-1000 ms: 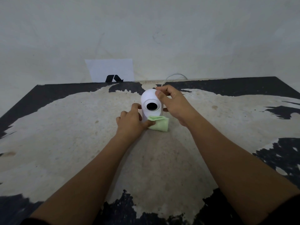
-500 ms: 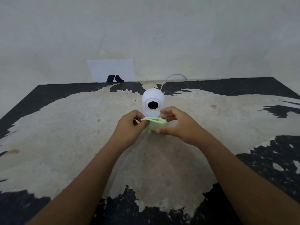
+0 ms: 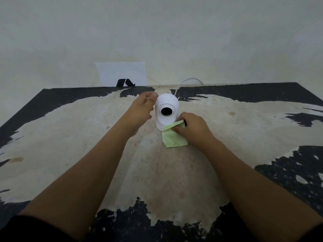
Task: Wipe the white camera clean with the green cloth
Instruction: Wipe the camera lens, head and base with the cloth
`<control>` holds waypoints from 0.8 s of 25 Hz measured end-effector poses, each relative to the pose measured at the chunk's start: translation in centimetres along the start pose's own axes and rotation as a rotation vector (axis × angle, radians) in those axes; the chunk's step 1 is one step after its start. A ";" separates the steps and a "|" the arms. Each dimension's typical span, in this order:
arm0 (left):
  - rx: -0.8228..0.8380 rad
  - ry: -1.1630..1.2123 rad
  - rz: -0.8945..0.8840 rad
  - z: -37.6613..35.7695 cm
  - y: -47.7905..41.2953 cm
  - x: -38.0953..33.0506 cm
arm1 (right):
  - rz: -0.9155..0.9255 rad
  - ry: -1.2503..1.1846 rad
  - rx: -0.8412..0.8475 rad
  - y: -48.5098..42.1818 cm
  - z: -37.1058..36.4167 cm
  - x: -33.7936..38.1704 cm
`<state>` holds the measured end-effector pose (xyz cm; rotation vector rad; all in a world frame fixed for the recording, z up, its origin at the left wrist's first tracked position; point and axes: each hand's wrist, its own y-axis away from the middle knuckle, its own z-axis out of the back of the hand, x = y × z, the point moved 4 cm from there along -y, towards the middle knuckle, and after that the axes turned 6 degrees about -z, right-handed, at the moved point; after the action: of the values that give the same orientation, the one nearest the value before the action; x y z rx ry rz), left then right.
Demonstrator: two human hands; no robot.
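The white camera (image 3: pixel 167 103) stands upright at the middle of the table, its round dark lens facing me. My left hand (image 3: pixel 142 106) is against the camera's left side, its fingers curled around the top of the body. The green cloth (image 3: pixel 173 137) is folded and hangs down to the table at the camera's lower right. My right hand (image 3: pixel 191 127) pinches the cloth's upper edge and presses it to the camera's base. The base's right side is hidden by cloth and fingers.
The table (image 3: pixel 70 137) has a worn pale surface with black patches. A white cable (image 3: pixel 188 82) loops from behind the camera toward the wall. A white sheet with a black mark (image 3: pixel 122 74) leans against the wall at the table's back edge.
My left hand let go of the cloth and moved up to the camera's left side. My right hand kept the cloth and carried it to the camera's lower right.
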<state>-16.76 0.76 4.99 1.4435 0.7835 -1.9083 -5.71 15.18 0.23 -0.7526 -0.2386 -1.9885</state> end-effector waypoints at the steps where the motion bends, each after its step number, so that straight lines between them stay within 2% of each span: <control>1: 0.027 0.065 0.042 -0.4 -0.5 0.0 | -0.044 0.003 -0.040 -0.3 -0.1 -0.2; 4: 0.051 0.105 0.043 -0.9 -1.2 0.5 | -0.121 0.041 -0.074 -0.9 -0.5 -0.7; 7: 0.038 0.137 0.036 -0.8 -1.6 1.0 | -0.092 0.112 -0.067 -1.2 -1.3 0.2; 11: 0.042 0.192 0.027 -0.6 -1.7 1.1 | -0.203 0.029 -0.200 -0.6 -2.8 2.1; 14: 0.047 0.139 0.001 -0.4 -1.7 1.0 | -0.290 -0.035 -0.268 -0.3 -3.7 2.8; 17: 0.055 0.105 -0.016 -0.3 -1.8 1.1 | -0.272 -0.015 -0.218 -0.5 -3.5 2.4; 20: 0.064 0.070 -0.022 -0.2 -1.9 1.2 | -0.191 0.052 -0.060 -1.2 -2.3 1.4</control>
<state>-18.38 1.98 3.97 1.5545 0.7797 -1.9245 -8.11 13.76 -0.58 -0.7380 -0.2284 -2.2016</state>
